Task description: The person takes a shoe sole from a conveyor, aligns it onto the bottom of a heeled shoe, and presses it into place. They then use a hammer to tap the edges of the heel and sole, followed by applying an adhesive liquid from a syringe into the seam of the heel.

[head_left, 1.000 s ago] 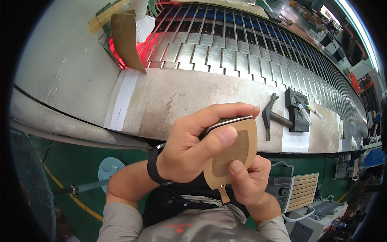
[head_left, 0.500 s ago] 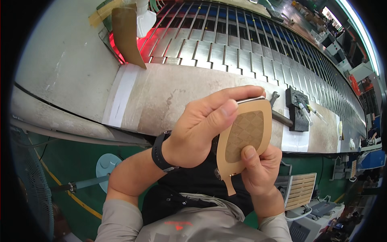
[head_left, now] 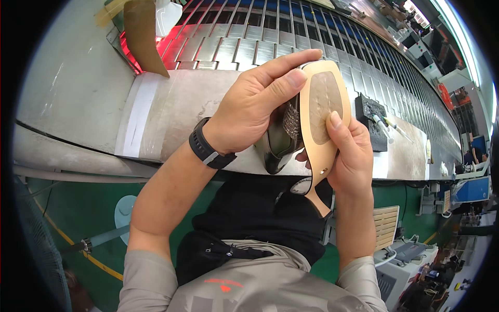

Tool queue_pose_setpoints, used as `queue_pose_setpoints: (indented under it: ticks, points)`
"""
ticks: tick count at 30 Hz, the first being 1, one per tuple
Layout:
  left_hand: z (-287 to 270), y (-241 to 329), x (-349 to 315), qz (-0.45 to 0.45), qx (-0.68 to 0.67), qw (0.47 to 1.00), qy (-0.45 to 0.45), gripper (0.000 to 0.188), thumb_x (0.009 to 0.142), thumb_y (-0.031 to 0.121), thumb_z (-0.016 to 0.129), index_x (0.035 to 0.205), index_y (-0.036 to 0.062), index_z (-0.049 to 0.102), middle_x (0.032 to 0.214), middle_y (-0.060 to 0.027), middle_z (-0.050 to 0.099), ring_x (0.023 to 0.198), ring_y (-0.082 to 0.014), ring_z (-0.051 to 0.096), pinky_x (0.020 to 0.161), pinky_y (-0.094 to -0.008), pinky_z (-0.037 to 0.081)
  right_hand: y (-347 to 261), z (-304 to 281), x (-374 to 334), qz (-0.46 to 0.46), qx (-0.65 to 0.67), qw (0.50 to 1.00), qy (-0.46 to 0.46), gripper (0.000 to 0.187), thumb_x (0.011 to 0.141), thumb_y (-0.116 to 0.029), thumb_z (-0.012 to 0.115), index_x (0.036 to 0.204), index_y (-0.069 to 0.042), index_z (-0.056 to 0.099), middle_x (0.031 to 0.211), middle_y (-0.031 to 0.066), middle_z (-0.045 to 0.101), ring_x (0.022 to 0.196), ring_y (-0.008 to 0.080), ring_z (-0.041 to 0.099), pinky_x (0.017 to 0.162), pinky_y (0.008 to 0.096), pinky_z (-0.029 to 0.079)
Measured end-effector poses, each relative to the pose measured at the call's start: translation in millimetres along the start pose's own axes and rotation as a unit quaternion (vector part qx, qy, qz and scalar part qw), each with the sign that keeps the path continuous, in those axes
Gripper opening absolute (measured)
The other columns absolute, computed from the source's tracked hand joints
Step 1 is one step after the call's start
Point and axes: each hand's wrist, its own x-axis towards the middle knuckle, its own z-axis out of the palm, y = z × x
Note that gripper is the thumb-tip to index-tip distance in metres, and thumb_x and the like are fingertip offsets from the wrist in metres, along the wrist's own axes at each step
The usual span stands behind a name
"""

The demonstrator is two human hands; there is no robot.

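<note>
Both my hands hold a dark, glossy shoe [head_left: 276,141] with a glittering studded band, tilted above the pale bench edge. Its tan outsole [head_left: 325,148] faces up toward me, a diamond-patterned patch in its wide front part and a narrow waist flaring at the heel end. My left hand [head_left: 249,101] is closed around the toe end, thumb and fingers along the sole's rim. My right hand [head_left: 351,145] grips the other side, its thumb pressed on the patch and the other fingers mostly hidden beneath.
Behind the bench runs a slatted metal conveyor [head_left: 249,52]; red light glows beside a brown flap [head_left: 140,41] at far left. A black foam block [head_left: 366,110] with syringes [head_left: 384,130] lies to the right. Below stands a wooden slatted seat [head_left: 386,226]; a fan [head_left: 41,255] is at left.
My hands have lifted the shoe up and away from my body, and its tilt has shifted so the glossy upper now shows. The wrench and the bar beside it are now hidden behind it.
</note>
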Motion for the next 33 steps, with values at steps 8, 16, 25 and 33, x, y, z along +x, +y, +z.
queue_pose_setpoints:
  ticks: [8,16,25,33]
  points:
    - [-5,2,-9,0.036,0.099,0.993,-0.045,0.067,0.106,0.018,0.062,0.165,-0.0009,0.037,0.153,-0.0142,0.057,0.138,-0.0208,0.057,0.118,-0.0381,0.045,-6,3,0,0.021,-0.008,1.000,0.005,0.036,0.113,-0.024,0.054,0.122,0.008,0.067,0.099,0.0173,0.077,0.075,0.0208,0.078,0.063,0.0359,0.070]
    - [13,13,-58,0.072,0.157,0.985,0.005,0.073,0.111,0.047,0.057,0.153,-0.0114,0.047,0.155,-0.0332,0.053,0.144,-0.0357,0.056,0.120,-0.0455,0.045,-4,28,-58,-0.044,-0.215,0.975,-0.026,0.039,0.115,-0.028,0.054,0.119,0.008,0.070,0.086,0.0039,0.074,0.074,0.0073,0.065,0.063,0.0262,0.052]
    - [33,29,-120,0.095,0.224,0.968,0.064,0.051,0.114,0.036,0.055,0.147,-0.0027,0.056,0.143,-0.0386,0.060,0.135,-0.0404,0.064,0.111,-0.0492,0.054,17,63,-79,-0.119,-0.293,0.944,-0.089,0.026,0.104,-0.015,0.071,0.084,-0.001,0.063,0.062,0.0094,0.056,0.048,0.0254,0.056,0.047,0.0378,0.044]
    - [45,53,-117,0.047,0.300,0.941,0.153,0.028,0.111,0.028,0.062,0.120,0.0025,0.053,0.118,-0.0307,0.072,0.115,-0.0371,0.074,0.103,-0.0488,0.060,19,78,-74,-0.185,-0.334,0.917,-0.114,0.023,0.098,-0.011,0.076,0.082,-0.004,0.061,0.062,0.0093,0.056,0.049,0.0295,0.055,0.047,0.0397,0.044]
